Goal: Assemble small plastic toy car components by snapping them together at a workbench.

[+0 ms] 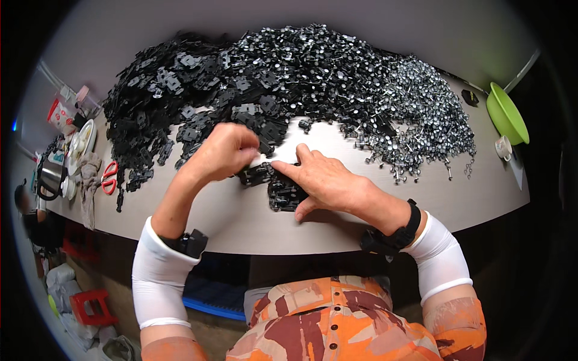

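My left hand (pixel 224 151) is over the middle of the table, its fingers curled together into a pinch. Whatever sits between those fingertips is too small and blurred to name. Close beside it, my right hand (pixel 331 183) has thumb and fingers spread, touching the edge of a small dark stack of black plastic parts (pixel 284 195). The right palm partly covers that stack. Beyond my hands rises a heap of flat black plastic pieces (pixel 144 114) on the left. It merges into a heap of silver, round-headed pin-like parts (pixel 415 99) on the right.
Red-handled scissors (pixel 109 178), a grey cloth (pixel 90 186) and a metal kettle (pixel 50 179) are at the left. A green bowl (pixel 507 113) and a white cup (pixel 503 148) stand at the right end of the table (pixel 241 234). A red stool (pixel 93 307) is below left.
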